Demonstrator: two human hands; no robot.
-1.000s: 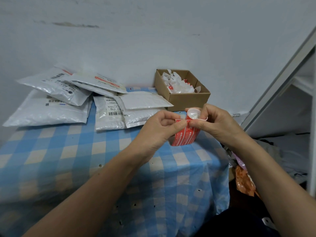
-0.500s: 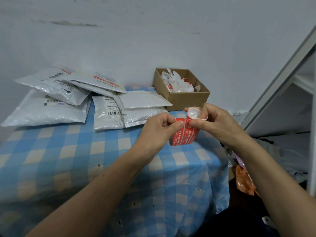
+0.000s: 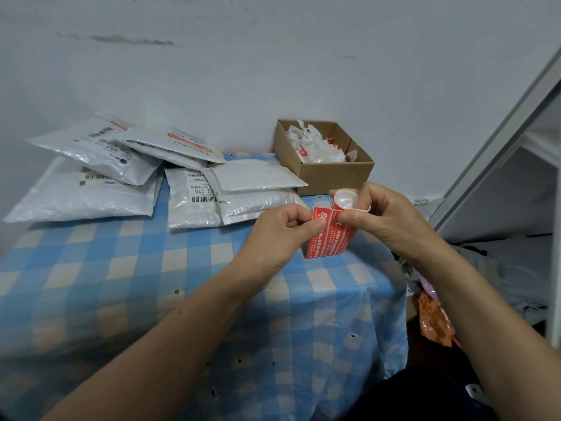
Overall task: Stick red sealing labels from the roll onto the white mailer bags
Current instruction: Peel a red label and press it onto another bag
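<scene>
A small roll of red sealing labels (image 3: pixel 334 238) with white print is held upright above the table's right part. My right hand (image 3: pixel 385 217) grips the roll near its white open top. My left hand (image 3: pixel 282 232) pinches the edge of one red label (image 3: pixel 319 214) that is partly lifted off the roll's left side. Several white mailer bags (image 3: pixel 249 177) lie heaped at the back left of the table, some with barcode labels, one (image 3: pixel 170 141) with a red strip on it.
A blue and cream checked cloth (image 3: pixel 121 284) covers the table. An open cardboard box (image 3: pixel 331 174) of crumpled white backing scraps stands at the back by the wall. A white shelf frame (image 3: pixel 498 141) and an orange bag (image 3: pixel 434 323) are off the right edge.
My left thumb and finger have drawn the label's edge a little further left off the roll. The roll and my right hand have stayed nearly where they were.
</scene>
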